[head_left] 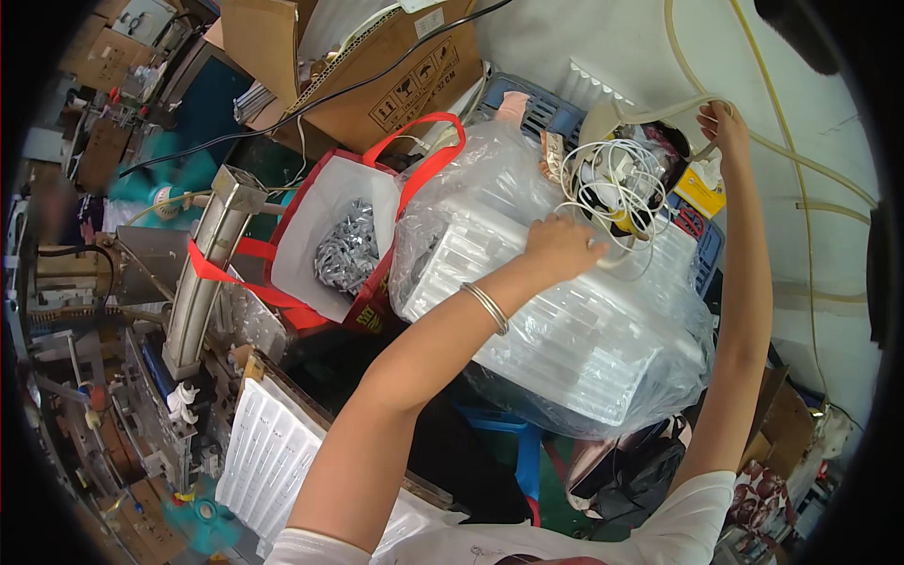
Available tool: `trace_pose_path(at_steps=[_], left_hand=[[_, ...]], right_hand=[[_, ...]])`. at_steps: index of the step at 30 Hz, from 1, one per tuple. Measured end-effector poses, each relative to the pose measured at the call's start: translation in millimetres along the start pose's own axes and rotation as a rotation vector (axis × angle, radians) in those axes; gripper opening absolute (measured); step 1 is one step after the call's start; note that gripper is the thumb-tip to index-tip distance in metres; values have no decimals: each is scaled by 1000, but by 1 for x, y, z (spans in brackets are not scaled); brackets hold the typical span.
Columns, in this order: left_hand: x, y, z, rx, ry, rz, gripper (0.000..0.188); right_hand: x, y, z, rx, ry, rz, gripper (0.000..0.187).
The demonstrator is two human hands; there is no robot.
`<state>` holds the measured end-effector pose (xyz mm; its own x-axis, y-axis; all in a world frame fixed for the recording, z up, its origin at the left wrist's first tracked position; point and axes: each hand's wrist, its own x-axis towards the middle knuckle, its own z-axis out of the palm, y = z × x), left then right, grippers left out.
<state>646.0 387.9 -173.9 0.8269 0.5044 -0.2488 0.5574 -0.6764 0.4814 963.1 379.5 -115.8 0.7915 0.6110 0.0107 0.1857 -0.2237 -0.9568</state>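
Note:
At the upper right, my right hand [723, 129] is raised, its fingers curled round a pale beige hose [753, 141] against the wall. My left hand [565, 247] is over a stack of clear plastic trays [556, 330], fingers loosely bent and apart, with nothing seen in them. The trays sit in a clear plastic bag [471, 169]. Just beyond my left fingers lies a tangled coil of white cable [617, 184]. Beside the coil stands a yellow box [702, 191].
Left of the trays, a red-handled bag [325, 226] holds many small metal parts [348, 250]. An opened cardboard box [395, 85] stands behind it. A metal post [212, 273] rises at the left, with white ribbed trays [273, 452] below. A black bag [640, 476] lies low, near my right arm.

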Motion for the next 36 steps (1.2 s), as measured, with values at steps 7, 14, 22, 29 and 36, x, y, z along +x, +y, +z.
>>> trace_pose_path(at_steps=[7,14,22,29,36], left_hand=[[36,-15,-61,-1036,215,-228,50],[20,12,-56,-881,194,29,53],[-106,-60,-91,-659,509,-159,24],[-202,-144,-56,-779,81,-645,26],[-169,-172,25,-467,36,-635,56]], right_hand=[[-146,-34,18,-809,-643,-780,53],[-139,23,42,-968,-111,-819,39],[-32,-18,68,-448,82,-338,39],[15,-3,61,-277,215,-301,41],[6,30,44,-553,38,-195,70]])
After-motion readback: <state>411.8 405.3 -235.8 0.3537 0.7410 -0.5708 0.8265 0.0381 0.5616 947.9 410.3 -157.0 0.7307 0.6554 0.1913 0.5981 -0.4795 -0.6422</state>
